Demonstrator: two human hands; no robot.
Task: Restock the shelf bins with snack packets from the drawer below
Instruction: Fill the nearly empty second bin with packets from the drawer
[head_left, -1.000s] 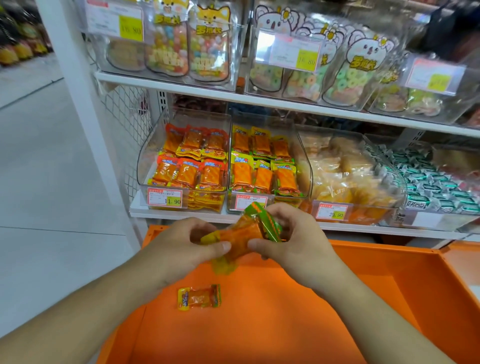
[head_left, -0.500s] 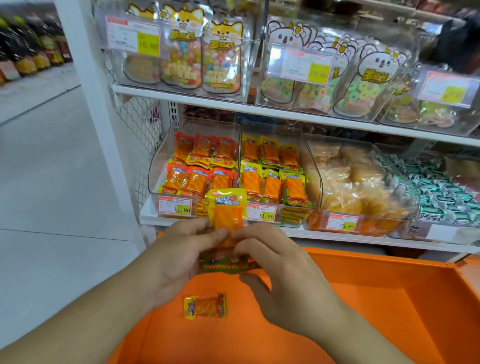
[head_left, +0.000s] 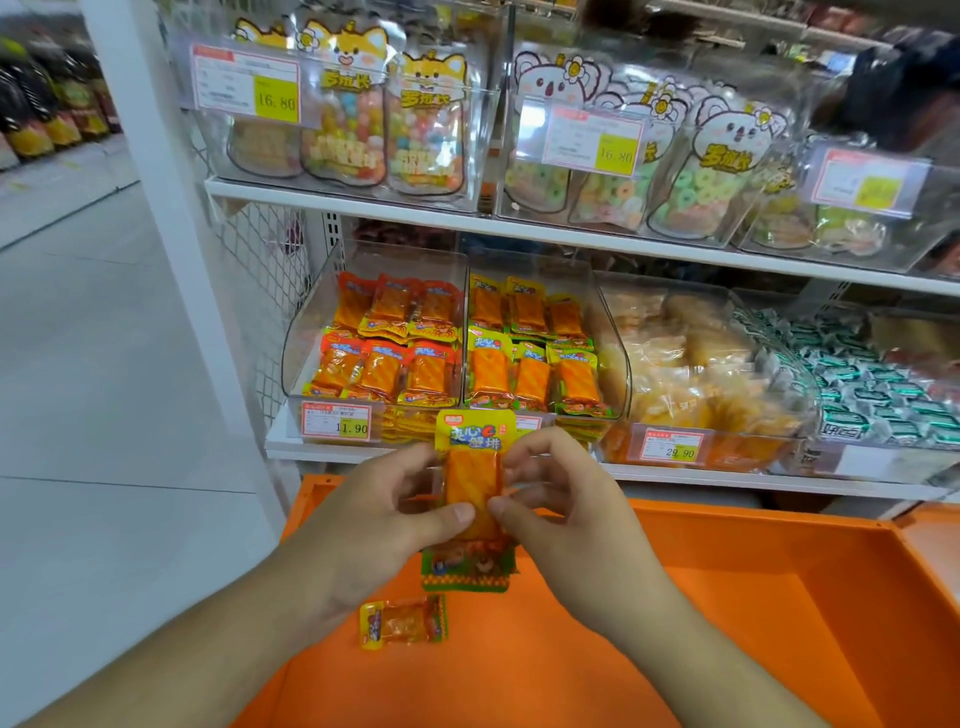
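Note:
A yellow-and-orange snack packet (head_left: 474, 486) stands upright between both hands, above the open orange drawer (head_left: 727, 623). My left hand (head_left: 374, 525) pinches its left edge and my right hand (head_left: 561, 514) pinches its right edge, thumbs meeting on the front. One more small packet (head_left: 404, 622) lies flat on the drawer floor just below my hands. Straight behind the held packet is the clear shelf bin (head_left: 540, 348) with matching yellow-topped packets; the bin (head_left: 379, 343) to its left holds red-topped ones.
Further right on the same shelf are a bin of pale yellow snacks (head_left: 691, 379) and a bin of green-wrapped sweets (head_left: 878, 389). The shelf above (head_left: 363, 195) carries clear bins of candy bags. A white upright post (head_left: 171, 234) and the aisle floor lie to the left.
The packet was crumpled sideways between my hands, then turned upright and flattened. My hands rose slightly with it toward the shelf bins. The loose packet in the drawer stayed put.

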